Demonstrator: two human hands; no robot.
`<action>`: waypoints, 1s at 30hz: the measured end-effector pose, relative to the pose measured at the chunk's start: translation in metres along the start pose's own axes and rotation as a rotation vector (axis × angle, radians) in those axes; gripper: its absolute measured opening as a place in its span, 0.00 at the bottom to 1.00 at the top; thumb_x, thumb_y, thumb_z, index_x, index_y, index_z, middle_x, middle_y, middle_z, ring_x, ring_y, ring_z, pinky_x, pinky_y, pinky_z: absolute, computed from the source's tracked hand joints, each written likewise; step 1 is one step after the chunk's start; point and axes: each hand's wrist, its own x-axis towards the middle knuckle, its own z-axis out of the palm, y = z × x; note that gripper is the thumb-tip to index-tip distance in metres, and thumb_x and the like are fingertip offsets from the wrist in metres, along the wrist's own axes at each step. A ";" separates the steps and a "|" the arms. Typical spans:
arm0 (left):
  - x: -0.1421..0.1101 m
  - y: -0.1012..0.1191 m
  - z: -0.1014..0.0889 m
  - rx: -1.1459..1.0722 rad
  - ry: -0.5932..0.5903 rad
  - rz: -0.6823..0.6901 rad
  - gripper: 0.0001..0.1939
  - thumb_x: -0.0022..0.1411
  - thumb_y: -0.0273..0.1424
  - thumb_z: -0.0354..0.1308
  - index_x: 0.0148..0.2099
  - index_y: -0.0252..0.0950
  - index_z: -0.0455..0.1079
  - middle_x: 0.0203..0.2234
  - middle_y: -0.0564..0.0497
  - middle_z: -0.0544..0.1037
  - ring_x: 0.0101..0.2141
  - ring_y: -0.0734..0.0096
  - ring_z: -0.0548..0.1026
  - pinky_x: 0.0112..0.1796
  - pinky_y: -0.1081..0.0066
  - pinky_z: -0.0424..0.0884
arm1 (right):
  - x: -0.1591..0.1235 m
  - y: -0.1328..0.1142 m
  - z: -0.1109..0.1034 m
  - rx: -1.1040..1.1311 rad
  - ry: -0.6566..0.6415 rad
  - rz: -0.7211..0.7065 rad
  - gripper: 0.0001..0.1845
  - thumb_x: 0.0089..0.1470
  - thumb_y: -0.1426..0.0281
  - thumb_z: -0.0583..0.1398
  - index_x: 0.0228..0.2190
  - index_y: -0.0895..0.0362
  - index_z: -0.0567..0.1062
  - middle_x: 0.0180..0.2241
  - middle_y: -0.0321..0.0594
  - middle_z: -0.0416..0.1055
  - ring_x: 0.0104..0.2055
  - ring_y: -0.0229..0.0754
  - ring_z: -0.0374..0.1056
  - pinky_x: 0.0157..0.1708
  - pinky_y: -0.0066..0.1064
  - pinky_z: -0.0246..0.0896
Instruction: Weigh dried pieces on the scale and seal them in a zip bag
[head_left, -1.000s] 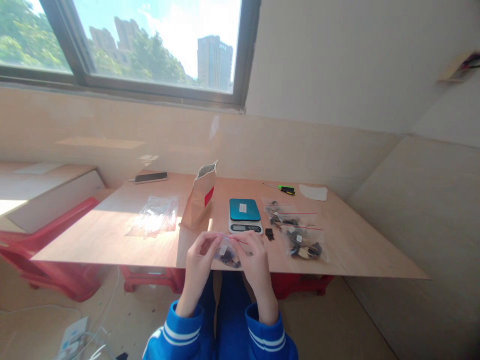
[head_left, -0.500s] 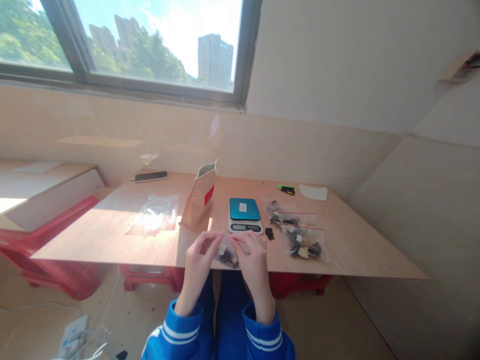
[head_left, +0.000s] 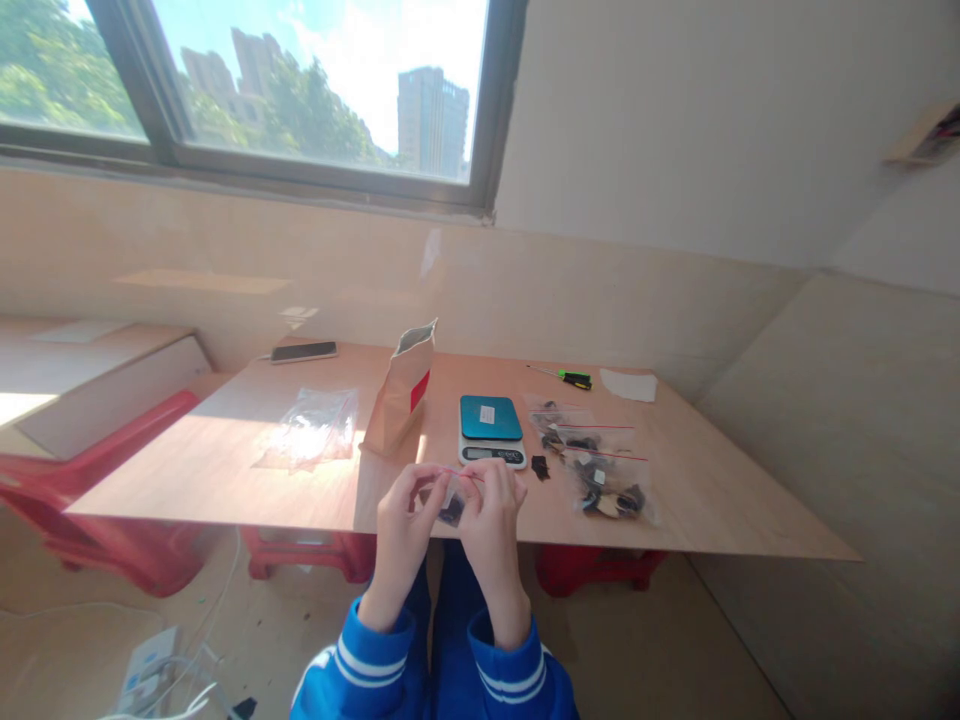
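Over the front edge of the desk (head_left: 720, 500), the left hand (head_left: 409, 505) and right hand (head_left: 487, 505) pinch the top of a small clear bag (head_left: 450, 508) with dark contents, just in front of a scale (head_left: 490, 430) (a white label (head_left: 487, 414) sits on its teal top). Right of the scale lie a dark scrap (head_left: 540, 467) and several filled bags (head_left: 611, 485), with a green-and-black tool (head_left: 570, 378) and white paper (head_left: 628, 385) farther back. To the left stand a paper pouch (head_left: 397, 400), then shiny clear bags (head_left: 307, 430) lying flat and, behind them, a phone (head_left: 304, 352).

Fingers (head_left: 491, 487) partly hide the held bag (head_left: 451, 510); the scale label (head_left: 487, 414) (tiny) is unreadable
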 end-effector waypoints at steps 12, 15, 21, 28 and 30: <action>0.000 0.006 -0.004 0.005 -0.040 0.038 0.07 0.61 0.35 0.57 0.38 0.37 0.70 0.31 0.51 0.77 0.33 0.70 0.76 0.34 0.73 0.71 | 0.003 -0.005 -0.014 0.150 -0.156 -0.003 0.04 0.61 0.69 0.53 0.34 0.54 0.67 0.34 0.37 0.69 0.39 0.43 0.65 0.44 0.37 0.50; -0.001 0.007 -0.006 -0.022 -0.062 0.039 0.07 0.62 0.35 0.57 0.39 0.37 0.70 0.32 0.51 0.76 0.35 0.70 0.75 0.35 0.73 0.70 | 0.004 -0.006 -0.016 0.166 -0.151 0.014 0.04 0.61 0.68 0.55 0.33 0.54 0.68 0.33 0.37 0.70 0.39 0.43 0.65 0.44 0.37 0.50; -0.002 0.006 -0.008 -0.003 -0.103 0.067 0.07 0.63 0.34 0.56 0.40 0.37 0.70 0.34 0.49 0.75 0.37 0.68 0.74 0.37 0.72 0.70 | 0.005 -0.007 -0.015 0.184 -0.136 -0.001 0.03 0.60 0.70 0.56 0.33 0.54 0.69 0.33 0.36 0.71 0.38 0.42 0.66 0.45 0.37 0.49; -0.002 0.003 -0.008 0.037 -0.111 0.144 0.05 0.63 0.31 0.56 0.40 0.38 0.70 0.35 0.50 0.75 0.38 0.69 0.74 0.39 0.71 0.69 | 0.002 -0.004 -0.010 0.134 -0.088 -0.043 0.04 0.59 0.73 0.54 0.32 0.55 0.67 0.32 0.37 0.70 0.38 0.43 0.65 0.43 0.37 0.49; -0.002 0.004 -0.008 0.040 -0.123 0.163 0.04 0.63 0.31 0.56 0.40 0.38 0.70 0.35 0.50 0.75 0.38 0.69 0.74 0.39 0.71 0.69 | 0.001 -0.004 -0.009 0.108 -0.048 -0.053 0.05 0.58 0.75 0.54 0.30 0.55 0.66 0.31 0.36 0.69 0.37 0.43 0.64 0.43 0.37 0.50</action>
